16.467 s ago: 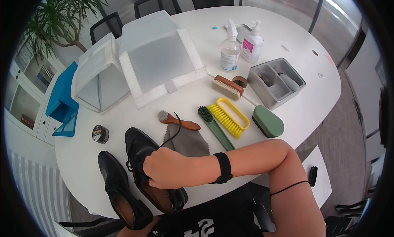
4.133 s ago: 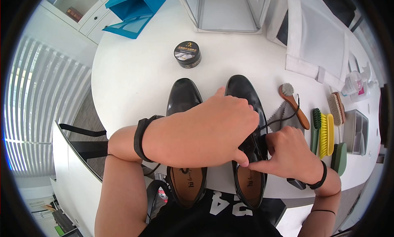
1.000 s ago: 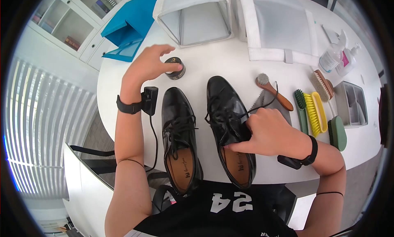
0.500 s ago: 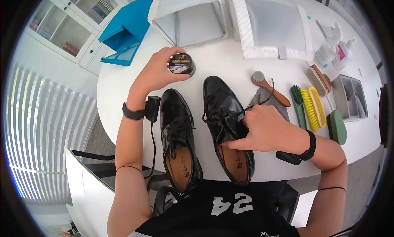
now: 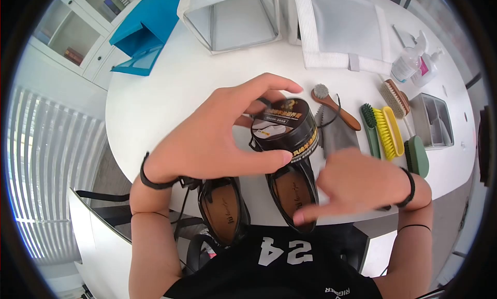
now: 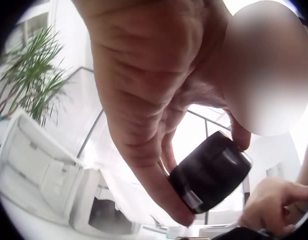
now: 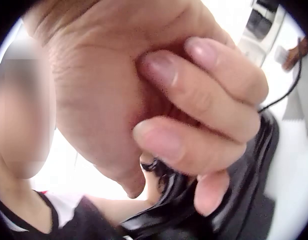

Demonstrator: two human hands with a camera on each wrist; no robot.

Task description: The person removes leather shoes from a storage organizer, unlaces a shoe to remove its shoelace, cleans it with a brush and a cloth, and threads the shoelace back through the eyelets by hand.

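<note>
My left hand (image 5: pixel 207 133) holds a round black shoe cream jar (image 5: pixel 284 125) between thumb and fingers, raised over the front of the right-hand black lace-up shoe (image 5: pixel 292 187). The jar's printed lid faces up in the head view; in the left wrist view its dark side (image 6: pixel 214 172) shows between the fingertips. Blurred, my right hand (image 5: pixel 357 182) is beside that shoe's opening, thumb stuck out. The right wrist view shows its fingers (image 7: pixel 204 100) curled toward the palm with nothing visible in them. The other black shoe (image 5: pixel 225 208) stands to the left, its toe hidden behind my left hand.
A small wooden dauber brush (image 5: pixel 339 110) lies on a grey cloth (image 5: pixel 339 136). Farther right are a green brush (image 5: pixel 369 125), a yellow brush (image 5: pixel 388 130), a green-backed brush (image 5: pixel 417 156) and a grey box (image 5: pixel 435 120). White fabric boxes (image 5: pixel 235 22) stand at the back.
My left hand took hold of the jar at the back left and brought it right and nearer, over the shoes. My right hand has come away from the right-hand shoe's tongue.
</note>
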